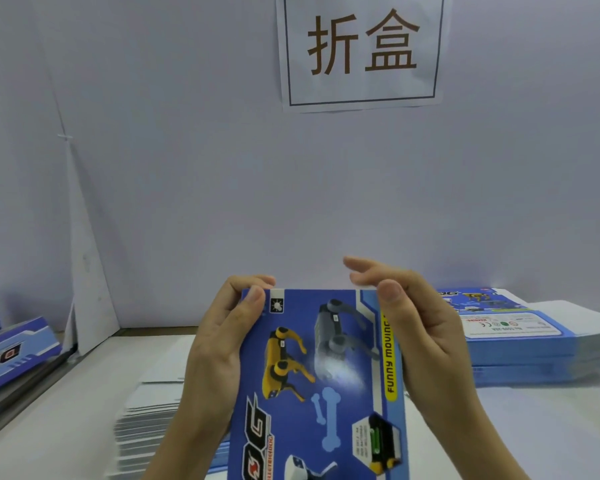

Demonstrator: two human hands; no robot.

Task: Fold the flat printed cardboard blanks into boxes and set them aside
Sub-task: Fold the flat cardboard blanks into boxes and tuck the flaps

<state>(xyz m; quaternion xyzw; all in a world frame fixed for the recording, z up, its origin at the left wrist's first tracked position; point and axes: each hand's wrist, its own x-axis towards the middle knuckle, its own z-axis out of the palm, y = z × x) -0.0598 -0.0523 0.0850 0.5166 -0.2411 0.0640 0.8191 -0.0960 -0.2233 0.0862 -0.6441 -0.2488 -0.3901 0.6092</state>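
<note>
I hold one cardboard blank (323,386) upright in front of me, over the middle of the table (534,427), its glossy blue face turned toward me: a yellow robot dog, a grey one, pale bones and a yellow strip of lettering down the right side. It is thin, stiff and flat, with straight cut edges and square corners.

My left hand (215,348) grasps the upper left corner, thumb flat on the print and fingers curled over the top edge behind. My right hand (426,341) grips the right edge near the top, thumb pressed on the front. Two of its fingers stick out nearly straight above the top edge, touching nothing. The rest are hidden behind the card.

Below my left wrist lies a white-faced stack (146,420) of thin sheets, its edges slightly fanned. To the right, a pile of printed blanks (520,344) lies flat, well apart from my hand. A blue box (14,348) lies at the far left edge. Bare matte tabletop shows between the piles and the pale wall, where a paper sign (361,50) hangs
</note>
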